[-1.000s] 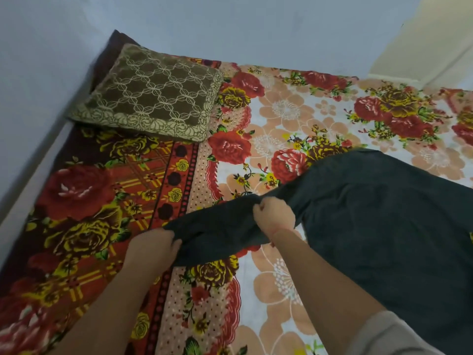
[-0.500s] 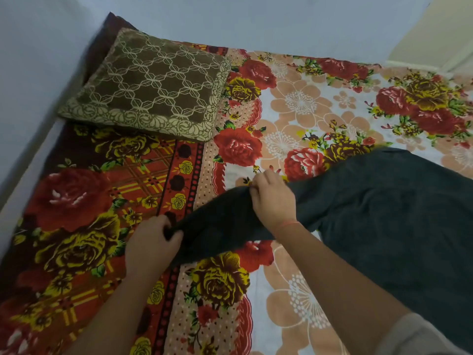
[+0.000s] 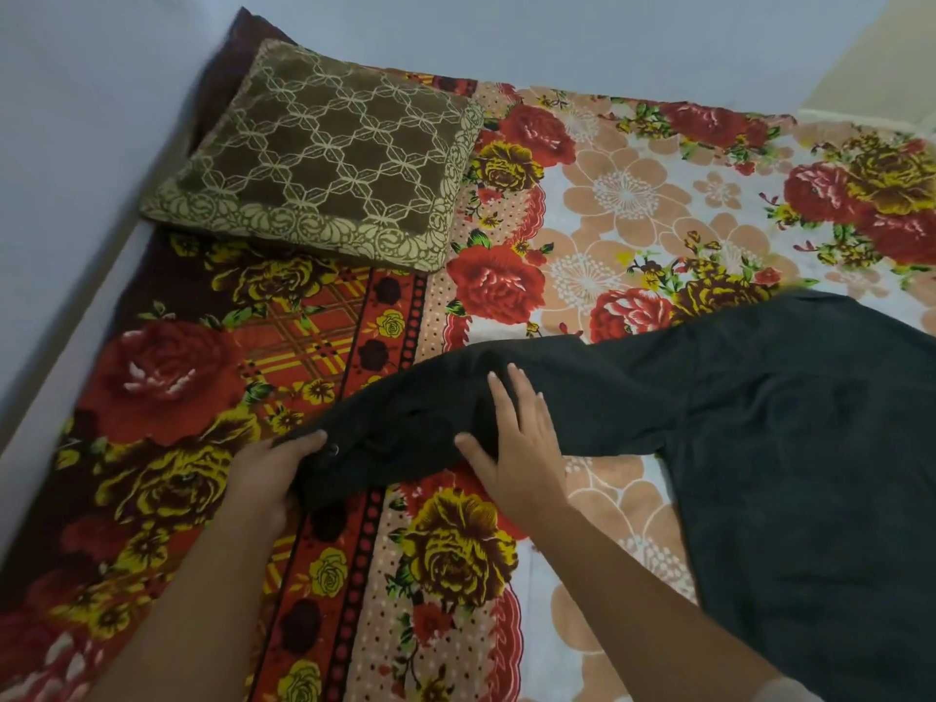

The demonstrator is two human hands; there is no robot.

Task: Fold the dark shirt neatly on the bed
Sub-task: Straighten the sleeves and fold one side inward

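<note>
We count 1 dark shirt (image 3: 759, 423), 1 pillow (image 3: 324, 159), 2 hands. Shirt body lies flat on bed's right side, sleeve (image 3: 435, 412) stretched left across floral bedsheet (image 3: 608, 205). Left hand (image 3: 268, 478) is curled round the sleeve cuff, pinching it. Right hand (image 3: 516, 443) is spread flat, fingers apart, pressing mid-sleeve, gripping nothing. Brown patterned pillow sits top-left, apart from shirt. Pale wall (image 3: 557, 32) behind & left of bed.

There is only one view, from the person's head. It looks forward and down at the bed (image 3: 633, 205), quite near. Both forearms come in from the bottom edge, and the wall closes the top.
</note>
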